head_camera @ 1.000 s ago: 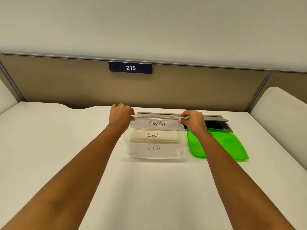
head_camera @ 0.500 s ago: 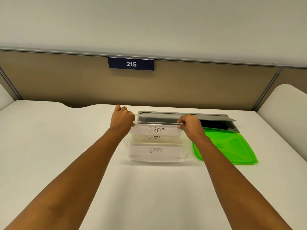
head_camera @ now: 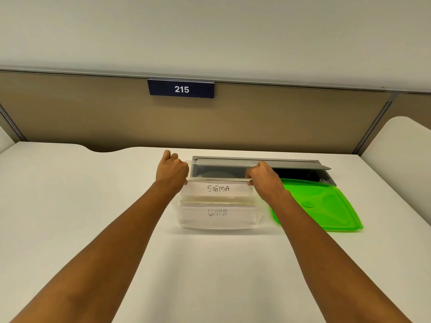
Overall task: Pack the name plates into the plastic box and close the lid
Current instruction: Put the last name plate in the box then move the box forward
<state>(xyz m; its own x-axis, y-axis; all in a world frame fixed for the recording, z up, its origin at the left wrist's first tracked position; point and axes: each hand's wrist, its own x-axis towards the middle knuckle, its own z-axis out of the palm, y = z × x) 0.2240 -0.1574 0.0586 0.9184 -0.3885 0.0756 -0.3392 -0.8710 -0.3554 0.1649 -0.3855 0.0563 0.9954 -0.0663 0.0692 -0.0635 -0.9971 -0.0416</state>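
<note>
A clear plastic box (head_camera: 219, 221) stands on the white desk in front of me. Inside it a name plate reading SIGMA (head_camera: 218, 188) stands upright, its lower part sunk into the box. My left hand (head_camera: 172, 172) pinches the plate's left top corner and my right hand (head_camera: 263, 176) pinches its right top corner. Other plates sit in the box in front of it; one shows blurred writing through the box wall. The green lid (head_camera: 319, 203) lies flat on the desk just right of the box, apart from both hands.
Behind the box an open grey cable tray (head_camera: 291, 165) is set into the desk. A beige partition with a dark sign reading 215 (head_camera: 181, 89) closes off the back. White desk (head_camera: 70, 194) spreads to the left and towards me.
Both hands have lowered the SIGMA plate deeper into the box. It now covers the LION plate that was visible before.
</note>
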